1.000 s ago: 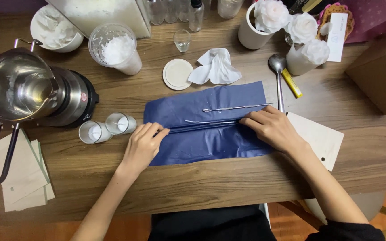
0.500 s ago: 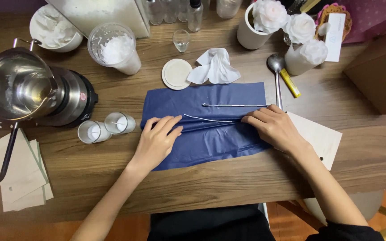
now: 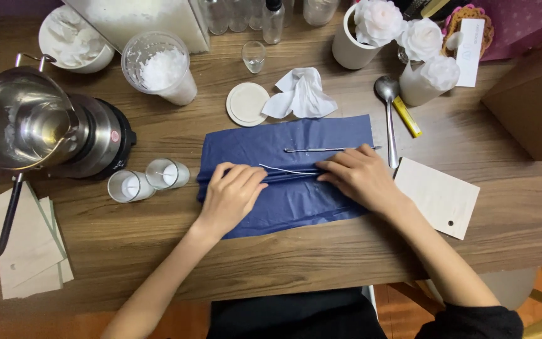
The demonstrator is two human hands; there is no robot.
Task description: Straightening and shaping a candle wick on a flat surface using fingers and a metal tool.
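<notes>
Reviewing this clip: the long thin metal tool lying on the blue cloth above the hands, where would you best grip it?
Probably the bare left end of the metal tool, pinched from above: it lies flat and crosswise on the blue cloth, and the right hand crowds its right end.

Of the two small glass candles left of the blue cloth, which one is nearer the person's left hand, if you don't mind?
The right-hand candle, beside the cloth's edge, is nearer the left hand; the other candle sits farther left.

Obstacles: two small candle glasses (image 3: 148,181) left of blue cloth (image 3: 283,207), spoon (image 3: 389,119) right | Free: bare table (image 3: 321,257) at near edge.
</notes>
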